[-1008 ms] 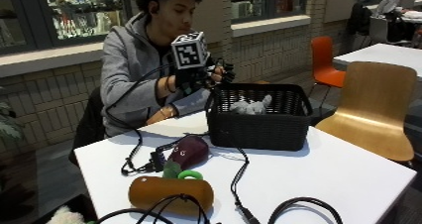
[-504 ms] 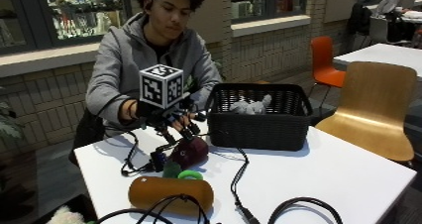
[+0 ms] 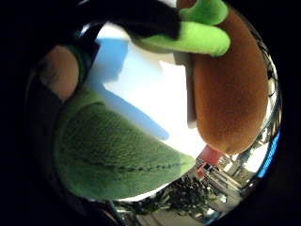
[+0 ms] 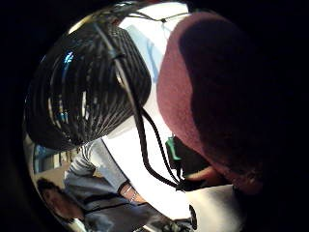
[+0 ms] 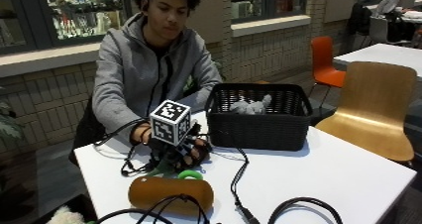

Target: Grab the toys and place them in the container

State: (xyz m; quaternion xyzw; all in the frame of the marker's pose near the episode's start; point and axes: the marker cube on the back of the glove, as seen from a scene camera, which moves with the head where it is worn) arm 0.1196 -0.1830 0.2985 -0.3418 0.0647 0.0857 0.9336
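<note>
My gloved right hand (image 5: pixel 183 153) lies on top of a dark purple eggplant toy on the white table (image 5: pixel 330 169), with its fingers curled round the toy. The toy is mostly hidden under the hand in the outside view. It fills the thumb side palm view as a maroon body (image 4: pixel 217 96). Its green leaf (image 3: pixel 117 160) shows close to the palm, and a green stem (image 5: pixel 158 170) pokes out beside the hand. A brown plush toy (image 5: pixel 170 194) with a green loop (image 5: pixel 190 174) lies just in front. The black basket (image 5: pixel 257 130) stands to the right and holds a grey plush toy (image 5: pixel 249 106).
Black cables (image 5: pixel 237 184) run across the table from the hand toward the front edge. A white plush (image 5: pixel 66 216) shows at the table's front left corner. A wooden chair (image 5: pixel 372 110) stands right of the basket.
The right hand came away from the basket, moved down and left to the table, and now grips the eggplant toy.
</note>
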